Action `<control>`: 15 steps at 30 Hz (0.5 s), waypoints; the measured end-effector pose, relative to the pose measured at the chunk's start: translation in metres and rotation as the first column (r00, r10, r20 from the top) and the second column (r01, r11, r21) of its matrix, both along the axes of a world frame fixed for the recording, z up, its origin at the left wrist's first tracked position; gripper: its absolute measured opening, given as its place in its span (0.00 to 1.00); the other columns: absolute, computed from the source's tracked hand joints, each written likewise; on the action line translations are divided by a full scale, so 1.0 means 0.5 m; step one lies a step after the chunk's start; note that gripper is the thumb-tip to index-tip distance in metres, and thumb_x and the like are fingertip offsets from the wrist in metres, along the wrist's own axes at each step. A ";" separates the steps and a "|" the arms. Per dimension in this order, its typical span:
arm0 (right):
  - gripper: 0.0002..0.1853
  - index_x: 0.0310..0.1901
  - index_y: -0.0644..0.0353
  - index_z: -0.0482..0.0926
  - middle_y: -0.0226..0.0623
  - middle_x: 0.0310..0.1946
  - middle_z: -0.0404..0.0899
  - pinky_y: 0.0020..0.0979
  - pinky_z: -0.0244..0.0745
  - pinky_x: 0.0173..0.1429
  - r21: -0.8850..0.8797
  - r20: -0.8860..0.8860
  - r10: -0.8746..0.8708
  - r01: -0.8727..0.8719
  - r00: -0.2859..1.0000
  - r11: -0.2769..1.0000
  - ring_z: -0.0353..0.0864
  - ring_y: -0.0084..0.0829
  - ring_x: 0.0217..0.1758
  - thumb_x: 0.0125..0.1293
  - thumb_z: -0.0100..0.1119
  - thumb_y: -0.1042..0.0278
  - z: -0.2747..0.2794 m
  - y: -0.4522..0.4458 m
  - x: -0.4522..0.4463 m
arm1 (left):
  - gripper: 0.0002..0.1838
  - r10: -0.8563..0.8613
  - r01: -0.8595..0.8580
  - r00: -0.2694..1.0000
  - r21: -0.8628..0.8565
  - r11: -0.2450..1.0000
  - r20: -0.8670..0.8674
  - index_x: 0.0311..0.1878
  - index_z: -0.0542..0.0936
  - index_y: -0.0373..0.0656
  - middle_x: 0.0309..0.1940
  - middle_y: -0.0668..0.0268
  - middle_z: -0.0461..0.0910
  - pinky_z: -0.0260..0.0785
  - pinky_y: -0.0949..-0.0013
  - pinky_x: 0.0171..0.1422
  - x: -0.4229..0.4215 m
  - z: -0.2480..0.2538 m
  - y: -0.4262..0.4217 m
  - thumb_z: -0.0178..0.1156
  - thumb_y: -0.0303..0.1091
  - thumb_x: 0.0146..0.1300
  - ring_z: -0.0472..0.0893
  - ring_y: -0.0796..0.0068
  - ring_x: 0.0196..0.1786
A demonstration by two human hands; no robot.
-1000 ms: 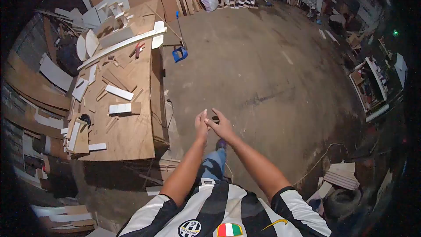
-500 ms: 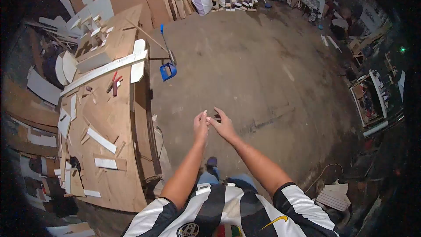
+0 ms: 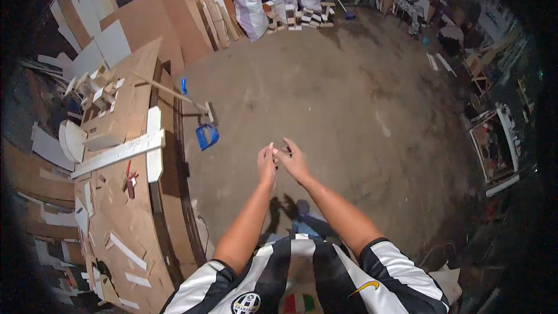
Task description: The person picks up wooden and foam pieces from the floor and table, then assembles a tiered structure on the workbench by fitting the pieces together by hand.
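Both hands are raised in front of me over the concrete floor (image 3: 349,110), their fingertips meeting. My left hand (image 3: 266,166) is closed, with its fingers bunched together and pointing forward. My right hand (image 3: 296,164) reaches in from the right, its thumb against the left fingertips. Its index finger is lifted a little, while the other fingers curl under. A small thing may be between the fingers, but it is too small or hidden to make out.
Left is a long wooden workbench (image 3: 116,209) with white-faced offcuts, a long board (image 3: 119,154) and red-handled tools (image 3: 129,180). Beside it are a blue dustpan (image 3: 207,136) and a broom (image 3: 209,111). Sacks (image 3: 250,11) and boards stand at the back. A person (image 3: 410,6) sits far right.
My view has shifted as I walk forward: bench, dustpan and sacks sit lower and further left. The hands stay together in nearly the same pose.
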State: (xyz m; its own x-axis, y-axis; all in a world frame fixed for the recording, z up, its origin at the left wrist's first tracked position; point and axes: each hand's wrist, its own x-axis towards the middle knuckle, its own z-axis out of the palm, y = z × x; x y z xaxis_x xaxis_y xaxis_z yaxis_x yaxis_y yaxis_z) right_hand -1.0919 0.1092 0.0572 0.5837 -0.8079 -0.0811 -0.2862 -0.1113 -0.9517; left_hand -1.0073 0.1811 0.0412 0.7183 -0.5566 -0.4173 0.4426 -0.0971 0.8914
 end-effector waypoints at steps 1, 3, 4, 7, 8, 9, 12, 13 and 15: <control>0.38 0.69 0.58 0.69 0.52 0.52 0.79 0.38 0.73 0.60 -0.014 -0.014 0.012 -0.012 1.000 1.000 0.80 0.40 0.55 0.62 0.66 0.45 0.008 -0.051 0.022 | 0.29 0.002 -0.002 1.000 -0.009 1.000 0.005 0.57 0.73 0.43 0.41 0.70 0.75 0.64 0.72 0.40 0.023 0.008 -0.055 0.59 0.58 0.67 0.72 0.78 0.39; 0.38 0.69 0.58 0.69 0.52 0.52 0.79 0.38 0.73 0.60 -0.010 -0.041 0.030 -0.031 0.999 0.999 0.80 0.40 0.54 0.62 0.66 0.44 0.021 -0.129 0.059 | 0.29 0.012 -0.015 0.999 0.045 0.999 0.052 0.58 0.73 0.44 0.40 0.71 0.74 0.64 0.72 0.41 0.057 0.017 -0.130 0.59 0.58 0.66 0.71 0.79 0.39; 0.39 0.69 0.58 0.69 0.52 0.52 0.79 0.37 0.74 0.59 0.023 -0.012 0.025 -0.025 1.000 0.999 0.81 0.39 0.53 0.62 0.66 0.44 0.030 -0.166 0.077 | 0.29 0.017 -0.019 0.999 0.051 0.998 0.045 0.58 0.73 0.44 0.40 0.71 0.74 0.64 0.72 0.41 0.072 0.021 -0.162 0.59 0.58 0.66 0.71 0.79 0.39; 0.39 0.69 0.57 0.69 0.51 0.52 0.79 0.37 0.74 0.58 0.044 -0.006 0.025 -0.025 1.000 0.999 0.82 0.39 0.52 0.61 0.67 0.43 0.038 -0.286 0.140 | 0.30 0.034 -0.034 0.999 0.004 0.999 0.032 0.59 0.73 0.44 0.41 0.70 0.73 0.63 0.72 0.42 0.142 0.036 -0.292 0.59 0.59 0.66 0.71 0.79 0.40; 0.39 0.69 0.57 0.69 0.51 0.52 0.79 0.36 0.75 0.57 0.045 -0.028 0.023 -0.022 0.999 0.999 0.82 0.38 0.52 0.61 0.67 0.43 0.034 -0.326 0.164 | 0.30 0.040 -0.041 0.997 0.009 0.999 0.059 0.60 0.73 0.44 0.42 0.70 0.74 0.63 0.72 0.43 0.165 0.037 -0.333 0.59 0.59 0.66 0.71 0.78 0.42; 0.39 0.69 0.57 0.69 0.51 0.52 0.79 0.36 0.75 0.57 0.045 -0.029 0.022 -0.021 0.999 0.999 0.82 0.38 0.52 0.61 0.67 0.43 0.035 -0.365 0.191 | 0.31 0.046 -0.048 0.995 0.018 0.999 0.084 0.61 0.72 0.44 0.44 0.69 0.74 0.64 0.71 0.44 0.190 0.035 -0.372 0.59 0.59 0.65 0.71 0.77 0.43; 0.39 0.69 0.57 0.69 0.50 0.52 0.80 0.36 0.75 0.57 0.050 -0.062 0.014 -0.011 0.998 0.999 0.82 0.37 0.52 0.60 0.67 0.44 0.025 -0.477 0.276 | 0.32 0.016 -0.017 1.000 0.033 0.999 0.021 0.61 0.72 0.44 0.47 0.67 0.75 0.65 0.71 0.48 0.281 0.024 -0.488 0.59 0.59 0.65 0.73 0.73 0.46; 0.39 0.69 0.56 0.69 0.49 0.51 0.80 0.36 0.75 0.57 0.072 -0.036 0.017 -0.014 0.999 0.997 0.82 0.37 0.53 0.60 0.67 0.44 0.020 -0.518 0.311 | 0.32 0.017 -0.017 1.000 0.033 0.999 0.019 0.61 0.72 0.44 0.47 0.67 0.75 0.65 0.71 0.48 0.313 0.021 -0.530 0.59 0.59 0.65 0.73 0.73 0.46; 0.40 0.69 0.56 0.69 0.48 0.51 0.81 0.36 0.75 0.58 0.087 -0.015 0.019 -0.018 1.000 0.996 0.82 0.37 0.53 0.60 0.67 0.43 0.024 -0.598 0.380 | 0.32 0.046 -0.047 0.998 0.001 0.999 0.039 0.61 0.72 0.40 0.47 0.65 0.76 0.67 0.69 0.51 0.381 0.019 -0.617 0.59 0.57 0.66 0.74 0.71 0.48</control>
State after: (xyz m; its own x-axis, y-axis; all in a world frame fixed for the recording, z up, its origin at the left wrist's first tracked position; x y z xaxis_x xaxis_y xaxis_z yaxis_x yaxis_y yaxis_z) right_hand -0.9018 -0.1898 0.0692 0.5963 -0.7867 -0.1599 -0.3002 -0.0338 -0.9533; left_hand -0.8171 -0.1276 0.0510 0.7592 -0.5213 -0.3898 0.4116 -0.0793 0.9079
